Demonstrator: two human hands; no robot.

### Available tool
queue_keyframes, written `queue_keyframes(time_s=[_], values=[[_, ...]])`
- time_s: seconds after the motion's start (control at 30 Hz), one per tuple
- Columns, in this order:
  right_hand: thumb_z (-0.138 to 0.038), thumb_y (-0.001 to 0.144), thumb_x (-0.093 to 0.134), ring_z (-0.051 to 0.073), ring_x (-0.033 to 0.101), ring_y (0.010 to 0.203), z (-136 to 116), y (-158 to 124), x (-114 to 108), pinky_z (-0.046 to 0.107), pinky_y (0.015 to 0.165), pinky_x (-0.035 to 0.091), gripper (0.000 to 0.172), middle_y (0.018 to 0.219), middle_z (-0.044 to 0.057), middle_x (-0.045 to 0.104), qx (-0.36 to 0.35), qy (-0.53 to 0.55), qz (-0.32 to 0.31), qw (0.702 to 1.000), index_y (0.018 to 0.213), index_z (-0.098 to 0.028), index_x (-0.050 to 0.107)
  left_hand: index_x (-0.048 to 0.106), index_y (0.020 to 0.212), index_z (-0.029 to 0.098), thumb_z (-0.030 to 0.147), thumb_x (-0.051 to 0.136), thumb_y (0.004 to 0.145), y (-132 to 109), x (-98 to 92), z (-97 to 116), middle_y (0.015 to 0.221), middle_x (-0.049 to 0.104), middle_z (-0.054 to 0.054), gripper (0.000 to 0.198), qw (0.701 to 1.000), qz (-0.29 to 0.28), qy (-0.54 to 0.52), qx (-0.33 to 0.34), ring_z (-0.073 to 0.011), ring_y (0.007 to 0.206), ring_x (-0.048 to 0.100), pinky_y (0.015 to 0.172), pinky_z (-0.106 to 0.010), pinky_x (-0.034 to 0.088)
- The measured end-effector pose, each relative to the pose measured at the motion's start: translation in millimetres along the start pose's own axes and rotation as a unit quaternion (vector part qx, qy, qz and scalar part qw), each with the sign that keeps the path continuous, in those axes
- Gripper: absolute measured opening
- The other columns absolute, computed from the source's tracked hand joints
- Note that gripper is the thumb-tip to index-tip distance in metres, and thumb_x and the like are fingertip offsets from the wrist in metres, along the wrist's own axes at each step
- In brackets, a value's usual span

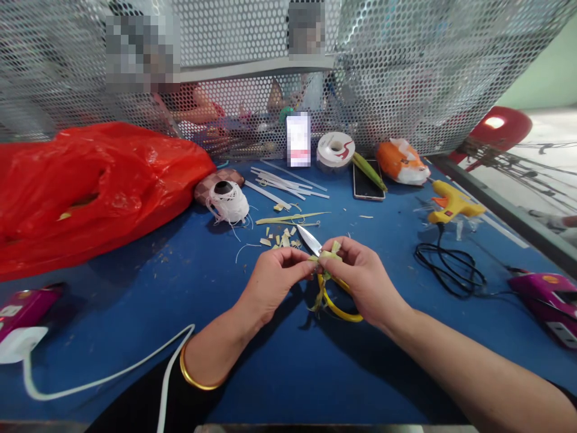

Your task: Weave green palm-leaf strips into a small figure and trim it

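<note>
Both my hands meet over the middle of the blue table. My right hand [358,267] pinches a small folded piece of pale green leaf strip [332,255] between thumb and fingers. From the left, my left hand [282,279] grips an edge of the same leaf strip with thumb and forefinger. A ragged end of it dangles below the fingers. Under the hands are scissors with yellow handles [341,314], their blades [308,239] pointing away and to the left; the hands partly cover them. Cut leaf scraps [285,239] and a longer leaf strip [293,218] lie just beyond.
Farther back are white glue sticks [288,183], a ribbon spool [336,149], a lit phone [298,139], a tissue pack [402,161] and white thread [229,204]. A red plastic bag [99,192] fills the left. Rightward sits a yellow glue gun [455,202] with a black cord.
</note>
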State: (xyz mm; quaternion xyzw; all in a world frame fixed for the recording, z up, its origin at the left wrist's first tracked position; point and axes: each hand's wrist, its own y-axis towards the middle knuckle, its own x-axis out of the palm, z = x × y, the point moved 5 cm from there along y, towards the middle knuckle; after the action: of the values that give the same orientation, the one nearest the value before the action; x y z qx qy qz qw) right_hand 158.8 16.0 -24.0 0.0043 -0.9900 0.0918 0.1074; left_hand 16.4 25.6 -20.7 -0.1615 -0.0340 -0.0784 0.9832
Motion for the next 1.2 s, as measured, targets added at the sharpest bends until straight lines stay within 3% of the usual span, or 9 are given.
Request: queue_keyframes(time_s=[0.27, 0.57, 0.97, 1.2], values=[[-0.026, 0.067, 0.074, 0.010, 0.048, 0.059, 0.1, -1.0, -1.3, 0.025, 0.057, 0.036, 0.021, 0.063, -0.005, 0.054, -0.013, 0.010, 0.036, 0.999, 0.075, -0.019, 0.056, 0.070, 0.066, 0.014, 0.023, 0.077, 0.063, -4.0, 3.5, -0.3, 0.062, 0.066, -0.001, 0.012, 0.999, -0.014, 0.028, -0.012, -0.0111, 0.061, 0.057, 0.067, -0.026, 0.047], [-0.027, 0.067, 0.074, 0.010, 0.048, 0.059, -1.8, -1.3, 0.7, 0.026, 0.056, 0.036, 0.021, 0.064, -0.004, 0.055, -0.003, 0.006, 0.008, 1.000, 0.074, -0.020, 0.055, 0.073, 0.079, 0.016, 0.032, 0.079, 0.065, -1.7, 1.5, -1.9, 0.076, 0.070, -0.003, 0.022, 0.999, -0.002, -0.027, -0.029, -0.0125, 0.070, 0.061, 0.072, -0.027, 0.048], [-0.029, 0.067, 0.074, 0.010, 0.045, 0.057, -1.9, -2.7, 2.6, 0.025, 0.054, 0.033, 0.022, 0.063, -0.005, 0.054, -0.003, -0.007, -0.006, 1.000, 0.075, -0.020, 0.055, 0.071, 0.070, 0.015, 0.019, 0.076, 0.063, -2.4, -0.3, 1.6, 0.070, 0.069, -0.001, 0.009, 1.000, 0.027, 0.011, 0.007, -0.0130, 0.069, 0.060, 0.073, -0.027, 0.048], [-0.032, 0.067, 0.075, 0.010, 0.044, 0.056, -2.4, -1.4, 2.9, 0.025, 0.053, 0.033, 0.025, 0.062, -0.005, 0.052, -0.004, -0.009, 0.004, 1.000, 0.074, -0.020, 0.054, 0.072, 0.072, 0.016, 0.027, 0.075, 0.068, -3.4, -0.1, 2.2, 0.068, 0.068, -0.001, 0.013, 1.000, 0.010, 0.004, 0.007, -0.0128, 0.067, 0.061, 0.071, -0.026, 0.048]])
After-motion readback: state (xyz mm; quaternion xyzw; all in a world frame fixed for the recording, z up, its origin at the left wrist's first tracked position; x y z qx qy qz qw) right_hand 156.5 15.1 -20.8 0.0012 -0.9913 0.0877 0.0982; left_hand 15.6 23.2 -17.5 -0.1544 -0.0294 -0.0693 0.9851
